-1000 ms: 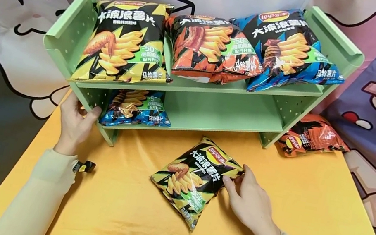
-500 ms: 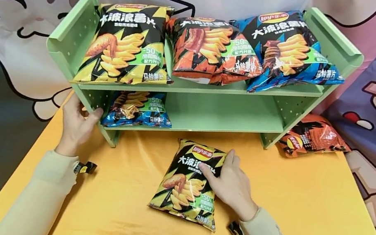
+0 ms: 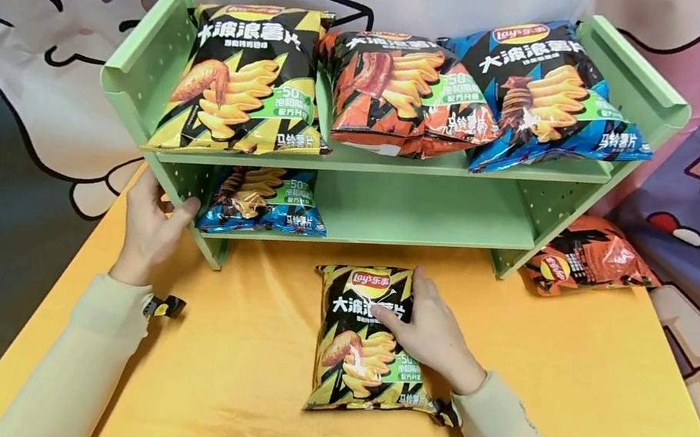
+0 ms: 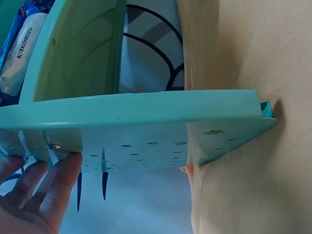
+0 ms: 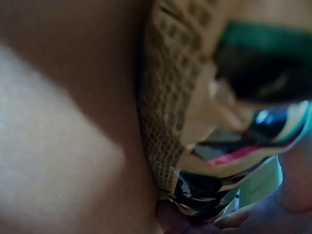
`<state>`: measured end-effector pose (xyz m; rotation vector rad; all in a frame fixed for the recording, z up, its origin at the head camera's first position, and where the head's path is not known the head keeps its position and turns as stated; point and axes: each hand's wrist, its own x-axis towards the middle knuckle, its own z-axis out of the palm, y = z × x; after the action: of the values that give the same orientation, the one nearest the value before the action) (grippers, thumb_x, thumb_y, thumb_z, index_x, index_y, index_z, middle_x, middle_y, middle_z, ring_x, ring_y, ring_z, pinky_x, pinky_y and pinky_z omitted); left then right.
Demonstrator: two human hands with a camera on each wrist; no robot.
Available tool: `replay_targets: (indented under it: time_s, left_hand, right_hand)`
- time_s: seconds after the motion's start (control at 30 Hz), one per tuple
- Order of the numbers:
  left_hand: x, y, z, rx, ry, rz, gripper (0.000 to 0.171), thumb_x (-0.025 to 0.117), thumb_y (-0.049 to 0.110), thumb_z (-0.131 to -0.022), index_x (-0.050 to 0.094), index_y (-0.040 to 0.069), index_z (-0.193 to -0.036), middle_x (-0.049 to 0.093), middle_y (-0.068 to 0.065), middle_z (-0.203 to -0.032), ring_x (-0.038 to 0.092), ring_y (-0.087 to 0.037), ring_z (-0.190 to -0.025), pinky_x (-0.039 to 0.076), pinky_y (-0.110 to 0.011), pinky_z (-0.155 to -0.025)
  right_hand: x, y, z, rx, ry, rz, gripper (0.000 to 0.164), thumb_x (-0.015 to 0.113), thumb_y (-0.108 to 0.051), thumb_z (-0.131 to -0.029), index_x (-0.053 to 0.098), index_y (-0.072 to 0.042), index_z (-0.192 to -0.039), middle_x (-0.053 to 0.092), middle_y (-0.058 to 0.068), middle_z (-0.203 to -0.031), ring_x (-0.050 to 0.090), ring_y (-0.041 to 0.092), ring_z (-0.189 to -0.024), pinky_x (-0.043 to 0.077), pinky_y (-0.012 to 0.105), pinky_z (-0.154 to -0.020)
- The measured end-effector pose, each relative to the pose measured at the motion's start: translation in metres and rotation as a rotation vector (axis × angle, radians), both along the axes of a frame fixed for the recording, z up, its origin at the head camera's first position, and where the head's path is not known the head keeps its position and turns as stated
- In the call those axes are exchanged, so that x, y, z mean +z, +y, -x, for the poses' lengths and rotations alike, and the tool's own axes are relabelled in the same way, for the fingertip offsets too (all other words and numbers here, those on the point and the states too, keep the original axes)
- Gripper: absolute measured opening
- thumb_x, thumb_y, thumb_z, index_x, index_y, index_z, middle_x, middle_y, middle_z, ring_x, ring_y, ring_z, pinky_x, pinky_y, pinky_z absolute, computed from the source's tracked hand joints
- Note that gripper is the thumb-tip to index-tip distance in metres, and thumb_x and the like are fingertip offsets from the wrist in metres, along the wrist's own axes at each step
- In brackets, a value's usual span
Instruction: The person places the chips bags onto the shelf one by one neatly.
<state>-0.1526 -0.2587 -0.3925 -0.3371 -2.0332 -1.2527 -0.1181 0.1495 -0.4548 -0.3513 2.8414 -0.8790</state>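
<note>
My right hand (image 3: 438, 336) holds a black-and-yellow bag of potato chips (image 3: 359, 365) by its right side, thumb across the printed front and the other fingers mostly hidden behind it. In the right wrist view the bag's (image 5: 170, 97) printed back fills much of the picture, blurred and close, with fingertips at its lower edge. At the left end of a green two-tier shelf (image 3: 422, 208), my left hand (image 3: 152, 226) grips the side panel. The left wrist view has its fingers (image 4: 58, 190) against the perforated panel (image 4: 146, 141).
On the top tier lie a yellow chip bag (image 3: 242, 74), a red one (image 3: 407, 96) and a blue one (image 3: 547, 97). Another blue bag (image 3: 264, 203) sits lower left. An orange bag (image 3: 596, 258) lies right of the shelf on the yellow tablecloth (image 3: 233, 401).
The yellow chip bag has turned from slanted to nearly upright in view. My right hand has shifted left, its thumb now further over the bag's front. My left hand stays on the shelf.
</note>
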Motion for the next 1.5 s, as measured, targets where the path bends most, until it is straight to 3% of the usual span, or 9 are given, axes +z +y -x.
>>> replay_targets:
  time_s: [0.17, 0.27, 0.37, 0.5, 0.7, 0.93, 1.13, 1.33, 1.5]
  left_hand:
    - [-0.015, -0.013, 0.011, 0.004, -0.013, 0.015, 0.055, 0.059, 0.015, -0.08, 0.063, 0.002, -0.134, 0.063, 0.002, -0.102, 0.056, 0.002, -0.072, 0.044, -0.008, -0.057]
    - [-0.017, -0.016, 0.014, 0.003, -0.013, 0.022, 0.055, 0.06, 0.018, -0.081, 0.065, 0.01, -0.135, 0.064, 0.007, -0.103, 0.058, 0.0, -0.073, 0.045, -0.009, -0.057]
    - [-0.017, -0.017, 0.013, 0.006, -0.011, 0.028, 0.055, 0.06, 0.02, -0.081, 0.065, 0.012, -0.135, 0.064, 0.01, -0.105, 0.059, 0.0, -0.074, 0.046, -0.009, -0.057]
    - [-0.017, -0.017, 0.012, 0.009, -0.015, 0.023, 0.054, 0.061, 0.02, -0.08, 0.066, 0.009, -0.133, 0.064, 0.008, -0.104, 0.059, -0.001, -0.074, 0.046, -0.01, -0.058]
    - [-0.012, -0.012, 0.008, 0.015, -0.012, 0.02, 0.055, 0.058, 0.018, -0.08, 0.063, -0.004, -0.129, 0.064, -0.009, -0.098, 0.054, 0.003, -0.072, 0.043, -0.008, -0.057]
    - [0.009, 0.006, -0.006, -0.017, -0.004, -0.003, 0.055, 0.056, 0.014, -0.079, 0.059, -0.015, -0.127, 0.06, -0.025, -0.097, 0.053, 0.006, -0.074, 0.043, -0.006, -0.059]
    - [0.012, 0.007, -0.008, -0.036, 0.001, -0.003, 0.057, 0.057, 0.014, -0.079, 0.058, -0.015, -0.129, 0.06, -0.032, -0.102, 0.057, 0.008, -0.08, 0.046, -0.005, -0.062]
    - [0.005, 0.002, -0.003, -0.038, -0.009, -0.013, 0.058, 0.057, 0.013, -0.079, 0.058, -0.013, -0.13, 0.061, -0.037, -0.107, 0.062, 0.0, -0.084, 0.049, -0.005, -0.066]
    - [-0.011, -0.009, 0.007, -0.006, -0.015, -0.001, 0.058, 0.057, 0.015, -0.079, 0.06, -0.008, -0.131, 0.064, -0.029, -0.104, 0.062, -0.001, -0.085, 0.05, -0.005, -0.068]
  right_hand:
    - [0.004, -0.002, -0.014, -0.036, 0.011, -0.093, 0.115, 0.045, -0.079, -0.094, 0.018, 0.011, -0.16, 0.034, 0.035, -0.16, 0.049, 0.052, -0.138, 0.047, 0.059, -0.11]
    - [0.006, -0.006, -0.022, -0.057, -0.012, -0.182, 0.126, 0.039, -0.09, -0.086, 0.02, 0.009, -0.161, 0.048, 0.033, -0.152, 0.071, 0.044, -0.097, 0.059, 0.05, -0.074]
    - [0.005, -0.01, -0.028, -0.057, -0.031, -0.241, 0.138, 0.04, -0.098, -0.077, 0.018, 0.009, -0.161, 0.056, 0.031, -0.146, 0.065, 0.026, -0.063, 0.048, 0.037, -0.05]
    - [0.004, -0.013, -0.033, -0.06, -0.034, -0.251, 0.145, 0.048, -0.1, -0.07, 0.018, 0.01, -0.16, 0.067, 0.028, -0.13, 0.053, 0.017, -0.049, 0.039, 0.031, -0.042]
    - [0.002, -0.009, -0.037, -0.043, -0.032, -0.181, 0.137, 0.056, -0.092, -0.075, 0.021, 0.01, -0.16, 0.058, 0.004, -0.07, 0.051, 0.015, -0.048, 0.041, 0.031, -0.045]
    - [0.002, 0.005, -0.044, -0.026, -0.042, -0.074, 0.123, 0.06, -0.08, -0.085, 0.019, 0.006, -0.162, 0.062, 0.004, -0.075, 0.06, 0.015, -0.064, 0.058, 0.044, -0.078]
    - [0.0, 0.017, -0.051, -0.014, 0.007, -0.022, 0.113, 0.064, -0.072, -0.088, 0.026, 0.006, -0.16, 0.069, 0.029, -0.124, 0.072, 0.039, -0.102, 0.055, 0.056, -0.096]
    - [-0.002, 0.027, -0.057, 0.002, 0.007, 0.089, 0.103, 0.071, -0.06, -0.091, 0.033, 0.01, -0.156, 0.065, 0.008, -0.072, 0.052, 0.011, -0.048, 0.054, 0.055, -0.099]
    - [-0.004, 0.034, -0.057, 0.048, 0.168, 0.194, 0.073, 0.076, -0.041, -0.093, 0.051, 0.0, -0.148, 0.077, 0.004, -0.096, 0.068, 0.006, -0.072, 0.058, 0.048, -0.094]
